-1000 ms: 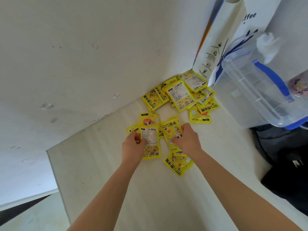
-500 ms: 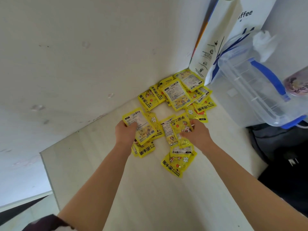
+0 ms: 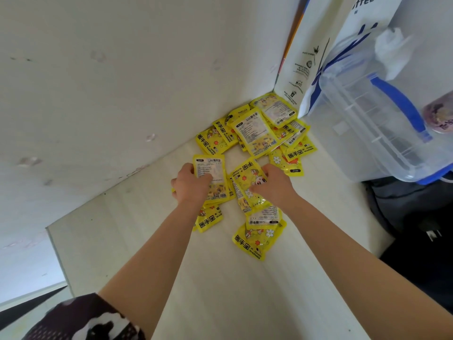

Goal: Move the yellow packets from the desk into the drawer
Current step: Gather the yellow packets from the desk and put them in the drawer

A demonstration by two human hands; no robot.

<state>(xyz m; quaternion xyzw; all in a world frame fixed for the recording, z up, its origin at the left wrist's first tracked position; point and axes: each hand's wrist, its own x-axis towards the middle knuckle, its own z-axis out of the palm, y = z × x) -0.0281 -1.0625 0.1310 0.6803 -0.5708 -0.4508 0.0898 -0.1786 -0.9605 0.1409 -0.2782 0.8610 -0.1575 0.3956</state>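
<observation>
Head view: yellow packets (image 3: 255, 133) heaped far on desk (image 3: 220, 290).
Hands: left hand (image 3: 190, 186), right hand (image 3: 274, 185) each grip packets.
Risk: slick stacked packets may slide out.

A white paper bag (image 3: 316, 52) with blue print stands upright in the far corner of the bench (image 3: 232, 290), against the wall (image 3: 110, 69). Just beside it, along the right edge, sits a clear plastic box (image 3: 382, 128) with blue handles. Nearer on that side lies something dark, perhaps a bag (image 3: 416, 229).
</observation>
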